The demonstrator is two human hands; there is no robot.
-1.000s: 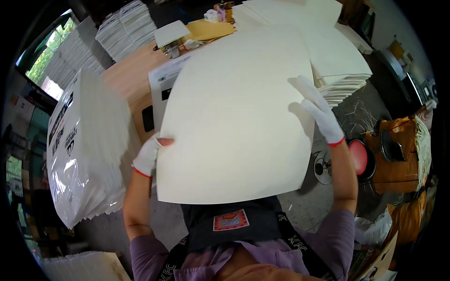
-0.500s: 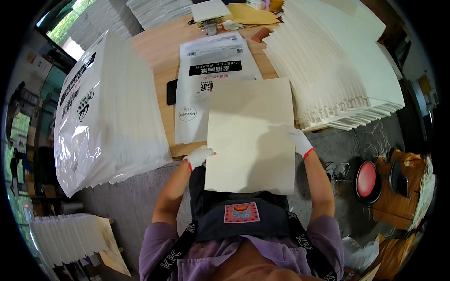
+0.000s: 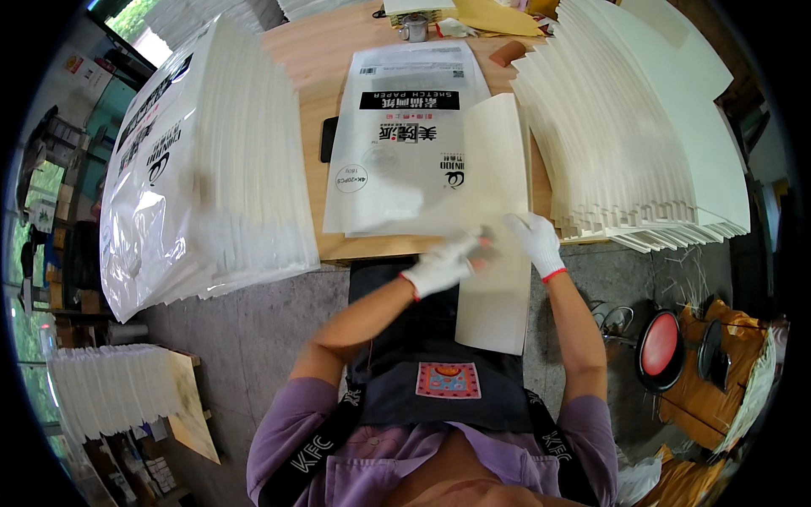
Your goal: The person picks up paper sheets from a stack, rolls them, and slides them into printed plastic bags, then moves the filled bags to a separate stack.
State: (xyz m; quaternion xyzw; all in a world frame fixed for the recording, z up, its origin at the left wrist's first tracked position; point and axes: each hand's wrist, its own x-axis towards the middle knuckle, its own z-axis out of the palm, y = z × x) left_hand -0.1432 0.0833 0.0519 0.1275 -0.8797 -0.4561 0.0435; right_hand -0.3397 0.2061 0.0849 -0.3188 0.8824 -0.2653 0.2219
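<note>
A cream stack or sheet of drawing paper (image 3: 494, 287) stands tilted in front of me, looking narrow, its far part over a white printed plastic paper bag (image 3: 397, 182). My right hand (image 3: 538, 242), in a white glove with a red cuff, grips the paper's right edge. My left hand (image 3: 443, 266), gloved alike, is at the paper's left side, its fingers smeared by motion. Whether it touches the paper I cannot tell. The bag lies flat on the wooden table (image 3: 334, 247).
At left stands a tall pile of filled plastic bags (image 3: 211, 169); at right a fanned stack of cream paper (image 3: 625, 144). A dark phone-like object (image 3: 329, 139), a metal cup (image 3: 414, 28) and a brown block (image 3: 508, 53) lie on the table. A red round stool (image 3: 661, 345) stands at right.
The paper has gone from broadly facing me to a narrow, tilted position further right. My left hand has left its left edge and moved right; my right hand stays at the right edge.
</note>
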